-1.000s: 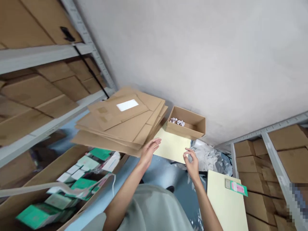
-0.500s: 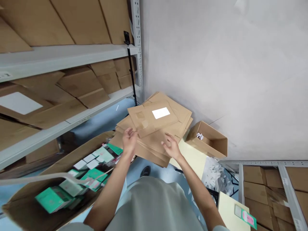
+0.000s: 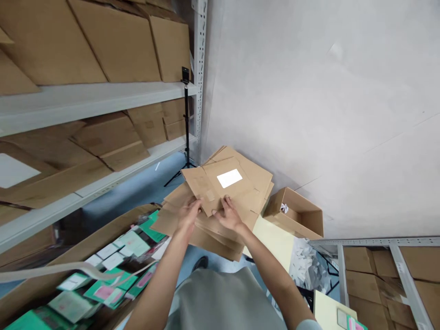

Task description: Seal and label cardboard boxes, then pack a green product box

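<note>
A stack of flattened cardboard boxes (image 3: 240, 192) lies ahead of me near the wall. The top flattened box (image 3: 209, 185) carries a white label (image 3: 229, 178). My left hand (image 3: 187, 215) grips the near edge of that top box, fingers curled round it. My right hand (image 3: 227, 215) pinches the same edge just to the right. Both forearms reach forward over my grey shirt.
A large open carton (image 3: 85, 238) with green and white packets sits at the lower left. A small open cardboard box (image 3: 299, 215) stands by the wall on a pale yellow board (image 3: 275, 236). Metal shelving (image 3: 85, 96) with cartons runs along the left; a tripod (image 3: 185, 128) stands beside it.
Both hands have moved from hovering apart over the stack to closing on the near edge of the top flattened box. My view has swung left and down.
</note>
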A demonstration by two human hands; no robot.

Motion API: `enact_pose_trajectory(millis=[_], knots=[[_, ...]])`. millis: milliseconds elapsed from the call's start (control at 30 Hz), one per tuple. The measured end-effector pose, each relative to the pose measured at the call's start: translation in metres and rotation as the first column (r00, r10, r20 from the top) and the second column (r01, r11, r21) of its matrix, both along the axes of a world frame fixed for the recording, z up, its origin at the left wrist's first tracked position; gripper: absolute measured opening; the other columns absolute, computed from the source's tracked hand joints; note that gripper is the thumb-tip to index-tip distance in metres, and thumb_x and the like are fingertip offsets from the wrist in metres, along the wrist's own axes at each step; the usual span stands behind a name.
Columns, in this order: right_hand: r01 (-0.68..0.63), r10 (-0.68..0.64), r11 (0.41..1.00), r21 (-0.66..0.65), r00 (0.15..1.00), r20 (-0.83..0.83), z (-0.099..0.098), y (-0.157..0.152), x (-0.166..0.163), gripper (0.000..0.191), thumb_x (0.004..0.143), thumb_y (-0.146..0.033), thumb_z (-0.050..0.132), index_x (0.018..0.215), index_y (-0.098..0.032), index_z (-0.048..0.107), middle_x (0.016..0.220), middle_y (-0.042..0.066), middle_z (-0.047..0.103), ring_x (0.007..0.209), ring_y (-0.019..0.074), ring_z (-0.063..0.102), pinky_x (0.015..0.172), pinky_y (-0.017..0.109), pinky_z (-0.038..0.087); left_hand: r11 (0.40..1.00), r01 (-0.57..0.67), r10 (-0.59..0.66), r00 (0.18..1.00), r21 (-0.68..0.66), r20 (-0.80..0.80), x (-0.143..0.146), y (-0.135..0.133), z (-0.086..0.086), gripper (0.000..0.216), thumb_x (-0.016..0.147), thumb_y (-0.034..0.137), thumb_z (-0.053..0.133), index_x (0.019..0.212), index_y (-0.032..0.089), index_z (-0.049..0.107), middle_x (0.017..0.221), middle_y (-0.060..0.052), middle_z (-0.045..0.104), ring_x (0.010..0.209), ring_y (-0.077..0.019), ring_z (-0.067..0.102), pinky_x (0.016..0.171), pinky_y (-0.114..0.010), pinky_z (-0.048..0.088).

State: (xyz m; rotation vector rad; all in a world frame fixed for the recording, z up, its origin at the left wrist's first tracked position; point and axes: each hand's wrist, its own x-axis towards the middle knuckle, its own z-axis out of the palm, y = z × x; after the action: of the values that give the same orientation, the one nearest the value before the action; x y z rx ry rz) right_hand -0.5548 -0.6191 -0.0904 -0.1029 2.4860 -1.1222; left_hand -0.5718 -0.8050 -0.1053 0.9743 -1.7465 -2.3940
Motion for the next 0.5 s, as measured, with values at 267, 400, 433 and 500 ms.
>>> enact_pose_trajectory(millis=[267,400,433,500], knots=[[0.181,-0.217,0.973,-0.144,0.928,-0.303,0.038,0.068,0.023,0.084,0.102,-0.072,0.068,0.167,-0.02,0.059,0.179,0.017,0.049,0.17,0.0351,0.043,0.142,0.058,0.031,0.989,0.138,-0.146,0.97,-0.054,-0.194,0.007,0.007,0.035,0.062,0.067,0.061,0.093,0.113,0.02,0.082,0.122,-0.014,0.085,0.121,-0.035,0.077,0.116,-0.051,0.059],[0.445,-0.478,0.875,-0.191,0.727,-0.493,0.072,0.142,0.048,0.073,0.101,-0.067,0.07,0.159,-0.021,0.066,0.172,0.02,0.057,0.166,0.0368,0.048,0.139,0.062,0.034,0.946,0.31,-0.325,0.908,-0.098,-0.264,0.006,0.02,0.062,0.07,0.064,0.071,0.096,0.11,0.02,0.085,0.12,-0.014,0.085,0.118,-0.0362,0.076,0.117,-0.052,0.058],[0.52,-0.546,0.826,-0.216,0.644,-0.536,0.081,0.162,0.058,0.073,0.101,-0.067,0.071,0.157,-0.02,0.066,0.171,0.021,0.057,0.167,0.037,0.046,0.139,0.063,0.035,0.926,0.364,-0.379,0.882,-0.104,-0.28,0.005,0.028,0.068,0.071,0.064,0.073,0.096,0.109,0.02,0.085,0.118,-0.014,0.085,0.117,-0.0362,0.077,0.116,-0.051,0.058],[0.646,-0.674,0.7,-0.306,0.456,-0.581,0.096,0.201,0.086,0.074,0.101,-0.066,0.07,0.156,-0.017,0.065,0.169,0.025,0.057,0.163,0.0374,0.051,0.135,0.063,0.039,0.878,0.465,-0.477,0.826,-0.116,-0.3,0.006,0.05,0.079,0.073,0.065,0.077,0.095,0.109,0.02,0.085,0.116,-0.014,0.086,0.116,-0.0362,0.076,0.114,-0.049,0.059]])
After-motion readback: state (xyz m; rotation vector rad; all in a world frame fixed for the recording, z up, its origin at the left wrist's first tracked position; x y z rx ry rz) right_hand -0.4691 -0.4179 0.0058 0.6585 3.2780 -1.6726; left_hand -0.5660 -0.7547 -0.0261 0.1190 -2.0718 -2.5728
